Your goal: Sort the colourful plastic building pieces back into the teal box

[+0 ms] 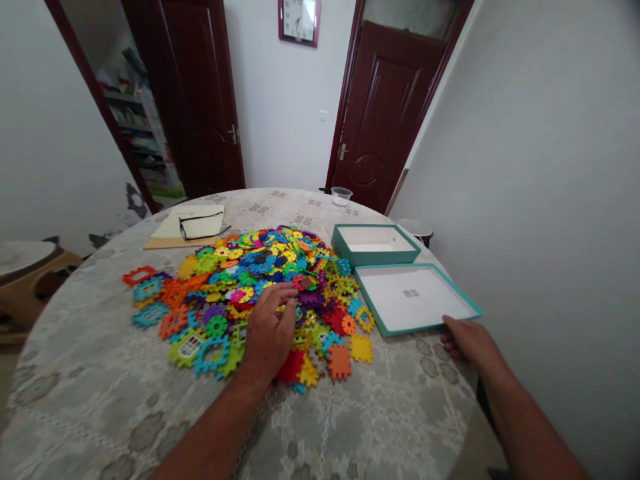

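My left hand (271,327) rests over the front of a heap of colourful plastic interlocking pieces (270,260). Its fingers are bent, with a small gap between thumb and forefinger. A red gear-shaped piece (301,283) lies right by the fingertips, and I see nothing firmly held. At the right, my right hand (467,339) grips the near right corner of a shallow teal-edged box lid (390,303), thumb on the rim and fingers below. The lid lies inside-up, showing a white interior with a small printed mark. Behind it stands the deeper teal box (373,257), open at the top.
Black-framed glasses (203,227) lie on a paper folder (165,235) at the back left. A clear plastic bowl (341,195) stands at the far edge of the round table (380,413). A wooden stool (40,280) is at the left, and a wall rises close on the right.
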`<state>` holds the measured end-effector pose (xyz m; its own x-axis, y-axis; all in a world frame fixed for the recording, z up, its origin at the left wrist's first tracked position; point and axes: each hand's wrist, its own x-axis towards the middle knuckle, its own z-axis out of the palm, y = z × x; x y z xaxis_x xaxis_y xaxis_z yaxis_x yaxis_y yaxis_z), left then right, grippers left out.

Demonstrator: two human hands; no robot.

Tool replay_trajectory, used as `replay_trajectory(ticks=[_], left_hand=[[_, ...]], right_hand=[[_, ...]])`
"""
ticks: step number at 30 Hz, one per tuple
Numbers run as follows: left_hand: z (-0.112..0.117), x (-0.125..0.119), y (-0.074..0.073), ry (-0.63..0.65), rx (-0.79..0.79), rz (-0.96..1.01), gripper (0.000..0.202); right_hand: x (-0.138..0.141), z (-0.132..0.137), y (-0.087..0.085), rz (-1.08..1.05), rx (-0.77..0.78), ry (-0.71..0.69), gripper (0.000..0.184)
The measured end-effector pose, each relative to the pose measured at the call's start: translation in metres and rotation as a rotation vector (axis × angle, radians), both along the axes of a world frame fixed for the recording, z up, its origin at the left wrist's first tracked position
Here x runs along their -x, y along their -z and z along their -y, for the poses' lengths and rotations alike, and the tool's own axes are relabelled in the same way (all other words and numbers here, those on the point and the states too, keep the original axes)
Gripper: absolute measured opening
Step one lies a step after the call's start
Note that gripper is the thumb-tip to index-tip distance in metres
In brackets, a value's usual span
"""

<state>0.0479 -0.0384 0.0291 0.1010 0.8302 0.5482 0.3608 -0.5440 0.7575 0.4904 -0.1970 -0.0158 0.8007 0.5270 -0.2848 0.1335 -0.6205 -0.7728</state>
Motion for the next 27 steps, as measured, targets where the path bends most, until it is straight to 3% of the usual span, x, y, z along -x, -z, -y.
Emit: replay_trajectory(ticks=[9,12,16,22,27], left_hand=[[0.000,0.001,-0.001,-0.006,0.010,-0.049,0.020],[-0.001,0.002,0.000,-0.013,-0.045,-0.103,0.019],[-0.001,0.003,0.003,0.009,-0.176,-0.187,0.017],[0.000,0.003,0.010,0.067,-0.322,-0.331,0.020],[-0.005,0.009,0.015,0.055,-0.364,-0.385,0.023]], right_hand=[[0.011,0.003,-0.001,0.071,0.024,-0.079,0.037],[0.020,0.011,-0.005,0.238,0.027,-0.277,0.043],[0.038,0.024,-0.005,0.481,-0.026,-0.548,0.036],[0.066,0.018,0.008,0.576,-0.026,-0.558,0.038],[0.073,0.011,0.021,0.689,-0.026,-0.552,0.040]])
